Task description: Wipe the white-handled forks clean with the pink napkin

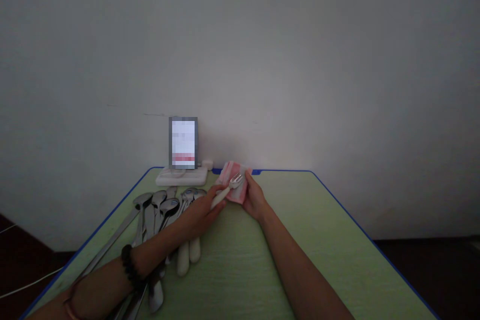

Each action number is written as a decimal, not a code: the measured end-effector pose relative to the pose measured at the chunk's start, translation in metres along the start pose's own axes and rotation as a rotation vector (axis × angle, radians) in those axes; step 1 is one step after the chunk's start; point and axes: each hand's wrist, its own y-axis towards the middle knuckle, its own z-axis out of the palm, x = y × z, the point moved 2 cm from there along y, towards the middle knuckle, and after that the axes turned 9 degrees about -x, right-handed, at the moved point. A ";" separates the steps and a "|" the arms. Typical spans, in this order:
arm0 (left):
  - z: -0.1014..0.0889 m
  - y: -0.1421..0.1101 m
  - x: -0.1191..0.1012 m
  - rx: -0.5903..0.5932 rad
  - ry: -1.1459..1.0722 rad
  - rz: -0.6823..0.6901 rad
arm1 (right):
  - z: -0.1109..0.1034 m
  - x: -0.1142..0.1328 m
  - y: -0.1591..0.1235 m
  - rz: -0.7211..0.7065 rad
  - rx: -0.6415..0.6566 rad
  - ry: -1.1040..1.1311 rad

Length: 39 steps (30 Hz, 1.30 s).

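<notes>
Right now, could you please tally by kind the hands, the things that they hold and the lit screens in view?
Hands: 2, the left hand and the right hand
Fork: 1
Pink-and-white cloth: 1
Lit screen: 1
Total: 5

screen (pixel 183 142) blurred (its contents unreadable)

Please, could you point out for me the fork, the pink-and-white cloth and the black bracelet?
Fork (pixel 220 197): head view, on its pale handle.
Pink-and-white cloth (pixel 239 196): head view, on its lower part.
Black bracelet (pixel 130 265): head view, on its beads.
</notes>
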 end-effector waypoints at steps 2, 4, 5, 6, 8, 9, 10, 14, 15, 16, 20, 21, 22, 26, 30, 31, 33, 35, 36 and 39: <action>-0.001 -0.001 -0.001 -0.011 0.002 0.000 | 0.000 -0.001 0.000 0.002 0.001 0.000; -0.001 -0.001 -0.003 -0.009 0.003 0.006 | 0.000 -0.001 0.000 -0.003 -0.004 0.002; -0.001 -0.001 -0.003 -0.005 0.003 0.008 | -0.001 -0.001 0.000 -0.006 -0.005 0.002; -0.001 -0.001 -0.003 -0.003 0.004 0.008 | -0.001 -0.001 0.000 -0.008 -0.003 0.002; -0.001 -0.001 -0.003 0.011 0.004 0.003 | -0.002 0.000 0.001 -0.004 0.012 0.006; -0.001 0.000 -0.003 0.018 0.003 0.001 | -0.003 0.000 0.002 0.002 0.022 0.011; -0.001 -0.001 -0.002 0.024 0.002 0.000 | -0.004 0.000 0.002 0.008 0.029 0.018; -0.001 -0.002 -0.002 0.026 0.023 -0.006 | -0.007 0.002 0.007 -0.026 0.018 0.068; -0.001 -0.002 -0.002 0.025 0.034 -0.007 | -0.007 0.003 0.007 -0.042 0.013 0.084; -0.001 -0.002 -0.001 0.027 0.042 -0.008 | -0.007 0.004 0.007 -0.054 0.009 0.096; 0.001 -0.001 0.001 0.038 0.053 -0.017 | -0.005 0.005 0.005 -0.036 0.006 0.097; 0.001 0.000 0.001 0.042 0.055 -0.022 | -0.004 0.005 0.004 -0.024 0.010 0.090; 0.000 0.000 0.000 0.042 0.055 -0.024 | -0.004 0.005 0.004 -0.012 0.018 0.084; -0.001 -0.001 -0.005 0.031 0.028 -0.010 | -0.003 0.003 0.003 0.011 0.057 0.067; -0.003 -0.002 -0.007 0.013 -0.026 -0.008 | -0.002 0.004 0.002 0.011 0.078 0.060; -0.003 -0.002 -0.007 0.010 -0.034 -0.011 | -0.002 0.004 0.001 0.010 0.085 0.061; -0.003 -0.002 -0.006 0.010 -0.048 -0.015 | -0.001 0.004 0.001 0.008 0.095 0.058; -0.002 -0.001 -0.006 0.007 -0.056 -0.011 | -0.002 0.003 0.001 -0.018 0.077 0.040; -0.002 -0.001 -0.005 0.007 -0.056 -0.005 | -0.003 0.003 0.002 -0.043 0.058 0.028; 0.000 0.000 -0.002 0.011 -0.034 0.014 | -0.006 0.002 0.002 -0.120 0.021 -0.009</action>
